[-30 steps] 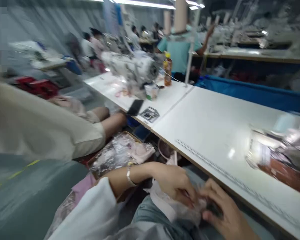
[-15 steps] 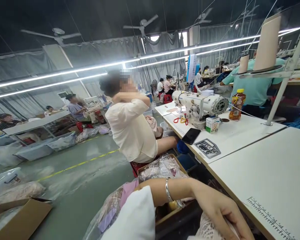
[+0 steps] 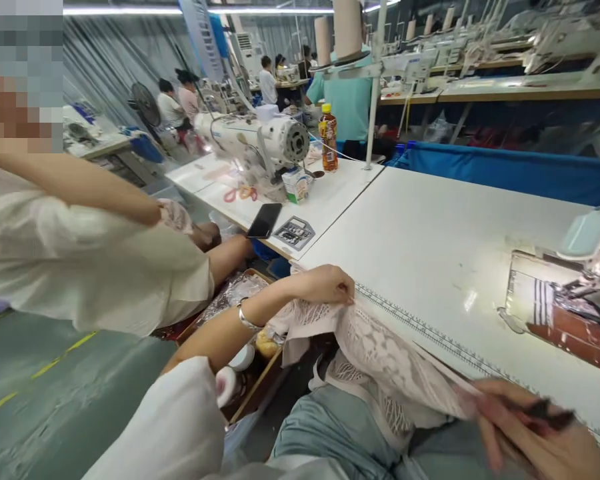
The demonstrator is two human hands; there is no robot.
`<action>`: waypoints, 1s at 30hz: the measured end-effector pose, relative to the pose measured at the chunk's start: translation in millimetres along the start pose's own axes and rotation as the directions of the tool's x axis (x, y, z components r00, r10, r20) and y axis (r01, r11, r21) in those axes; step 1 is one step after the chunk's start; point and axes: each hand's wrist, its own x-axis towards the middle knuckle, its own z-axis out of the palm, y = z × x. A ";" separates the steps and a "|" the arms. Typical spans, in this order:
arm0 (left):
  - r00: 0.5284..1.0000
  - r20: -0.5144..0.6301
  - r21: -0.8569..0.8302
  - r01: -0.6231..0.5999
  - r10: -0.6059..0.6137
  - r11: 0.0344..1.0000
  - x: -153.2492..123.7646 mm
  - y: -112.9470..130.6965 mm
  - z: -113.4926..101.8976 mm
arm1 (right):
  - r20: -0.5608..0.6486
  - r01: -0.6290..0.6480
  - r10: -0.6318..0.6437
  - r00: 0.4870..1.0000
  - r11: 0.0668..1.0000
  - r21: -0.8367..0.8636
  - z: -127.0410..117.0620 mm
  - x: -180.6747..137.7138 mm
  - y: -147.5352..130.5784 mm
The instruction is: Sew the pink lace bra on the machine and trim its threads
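A pale pink lace fabric (image 3: 380,347) is stretched along the table's front edge and hangs over my lap. My left hand (image 3: 330,285), with a silver bangle on its wrist, is closed on the far end of the lace by the edge. My right hand (image 3: 535,433), smeared by motion, grips the lace's near end at lower right. A dark object (image 3: 553,415) shows in the same hand, too blurred to name. Beneath the lace lies grey-green cloth (image 3: 320,427) over my lap.
The white table (image 3: 430,227) carries a printed ruler (image 3: 420,323) along its edge. A sewing machine's foot area (image 3: 575,293) is at right. Further off are another sewing machine (image 3: 260,140), a phone (image 3: 265,220) and a bottle (image 3: 329,137). A co-worker (image 3: 90,247) sits at left beside a box (image 3: 260,393).
My view has turned right and down. My left hand now holds the lace up by the table edge, and my right hand has come into view with the lace pulled between them.
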 end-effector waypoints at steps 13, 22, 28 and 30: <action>0.976 -0.076 0.215 0.215 -0.203 0.953 31.4 -10.3 -18.3 | -0.253 -0.290 0.174 0.952 0.784 -0.548 35.4 59.6 -31.1; 0.975 -0.070 0.204 0.219 -0.209 0.954 35.6 -13.3 -16.2 | -0.214 -0.072 -0.092 0.972 0.755 -0.651 31.3 52.5 4.6; 0.973 -0.098 0.207 0.225 -0.209 0.952 37.4 -13.5 -14.0 | -0.032 0.298 -0.586 0.810 0.457 -0.838 26.4 40.0 -2.0; 0.971 -0.103 0.188 0.232 -0.216 0.954 38.5 -14.7 -13.6 | 0.033 0.334 -0.582 0.813 0.419 -0.844 23.4 31.5 -2.0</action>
